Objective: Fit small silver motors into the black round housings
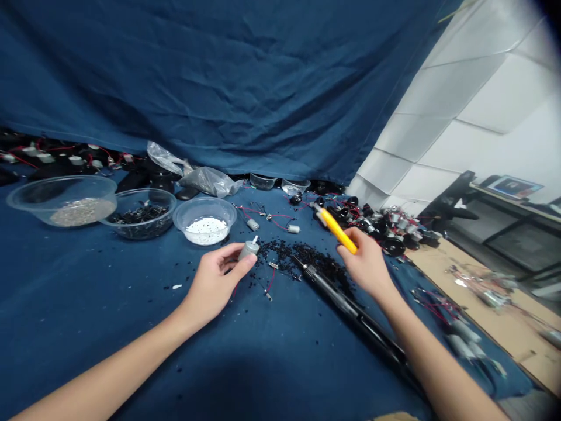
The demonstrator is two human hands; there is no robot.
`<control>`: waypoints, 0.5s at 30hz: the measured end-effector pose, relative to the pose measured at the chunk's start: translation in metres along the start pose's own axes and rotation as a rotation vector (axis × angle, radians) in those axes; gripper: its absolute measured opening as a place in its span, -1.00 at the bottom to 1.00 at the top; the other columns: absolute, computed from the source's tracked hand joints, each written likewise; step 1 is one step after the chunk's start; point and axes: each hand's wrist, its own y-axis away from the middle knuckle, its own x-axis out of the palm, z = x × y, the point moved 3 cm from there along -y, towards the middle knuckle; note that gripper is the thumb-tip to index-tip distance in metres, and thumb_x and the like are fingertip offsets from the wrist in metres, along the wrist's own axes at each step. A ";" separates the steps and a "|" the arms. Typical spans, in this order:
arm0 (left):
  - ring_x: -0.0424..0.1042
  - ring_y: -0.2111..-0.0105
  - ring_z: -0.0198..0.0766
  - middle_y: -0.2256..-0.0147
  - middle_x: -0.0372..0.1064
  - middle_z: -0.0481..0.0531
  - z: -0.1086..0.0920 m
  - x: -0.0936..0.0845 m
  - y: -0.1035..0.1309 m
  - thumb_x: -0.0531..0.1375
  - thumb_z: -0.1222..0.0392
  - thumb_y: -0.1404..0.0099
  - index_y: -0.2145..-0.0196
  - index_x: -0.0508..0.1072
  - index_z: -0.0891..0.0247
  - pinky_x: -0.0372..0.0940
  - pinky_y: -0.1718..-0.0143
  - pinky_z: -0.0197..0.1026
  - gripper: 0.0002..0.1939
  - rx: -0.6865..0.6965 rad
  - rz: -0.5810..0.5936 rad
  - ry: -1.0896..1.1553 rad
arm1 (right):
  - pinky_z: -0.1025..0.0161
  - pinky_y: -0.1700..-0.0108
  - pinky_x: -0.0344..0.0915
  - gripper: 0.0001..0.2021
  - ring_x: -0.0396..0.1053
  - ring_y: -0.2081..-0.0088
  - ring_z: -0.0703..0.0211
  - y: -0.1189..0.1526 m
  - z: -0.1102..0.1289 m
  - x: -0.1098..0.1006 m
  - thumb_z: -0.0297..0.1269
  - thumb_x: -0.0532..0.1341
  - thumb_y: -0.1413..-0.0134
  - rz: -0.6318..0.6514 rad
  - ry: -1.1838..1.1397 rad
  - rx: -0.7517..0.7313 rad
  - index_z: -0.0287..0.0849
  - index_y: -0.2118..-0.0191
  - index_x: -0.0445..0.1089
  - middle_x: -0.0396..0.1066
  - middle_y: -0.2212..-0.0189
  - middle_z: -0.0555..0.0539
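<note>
Between the thumb and fingers of my left hand is a small silver motor, its white-tipped shaft pointing up. My right hand grips a yellow utility knife, tilted with its front end up and to the left. Under the right hand lies a black electric screwdriver, its bit toward the middle of the cloth. A heap of tiny black screws or bits spreads between the two hands. Several motors with red wires, one a small silver motor, lie just beyond.
Three clear plastic bowls stand at the left: one with greyish bits, one with black pieces, one with white pieces. A plastic bag lies behind them. Black parts and motors pile up at the right, near a cardboard sheet.
</note>
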 end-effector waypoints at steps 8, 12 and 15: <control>0.38 0.33 -0.32 0.31 0.46 -0.10 -0.002 -0.003 0.004 0.31 0.19 -0.21 0.23 0.54 0.15 0.27 0.27 -0.33 -0.85 0.203 -0.133 -0.199 | 0.37 0.54 0.04 -0.75 0.08 0.61 0.37 0.055 0.075 0.017 -0.11 0.23 -0.13 -0.002 -0.596 -0.287 -0.16 0.42 0.27 0.14 0.61 0.15; 0.42 0.25 -0.31 0.25 0.47 -0.07 -0.012 -0.007 0.005 0.30 0.28 -0.23 0.14 0.51 0.17 0.27 0.19 -0.31 -0.78 0.407 -0.112 -0.392 | 0.38 0.54 0.02 -0.76 0.08 0.63 0.39 0.056 0.057 0.032 -0.12 0.24 -0.11 -0.012 -0.617 -0.400 -0.16 0.42 0.29 0.17 0.62 0.15; 0.42 0.22 -0.30 0.22 0.47 -0.04 -0.014 -0.008 0.006 0.30 0.31 -0.24 0.06 0.47 0.18 0.27 0.17 -0.28 -0.71 0.495 -0.084 -0.490 | 0.38 0.53 0.04 -0.78 0.12 0.63 0.38 0.054 0.051 0.033 -0.13 0.24 -0.12 0.049 -0.622 -0.450 -0.14 0.41 0.30 0.20 0.62 0.14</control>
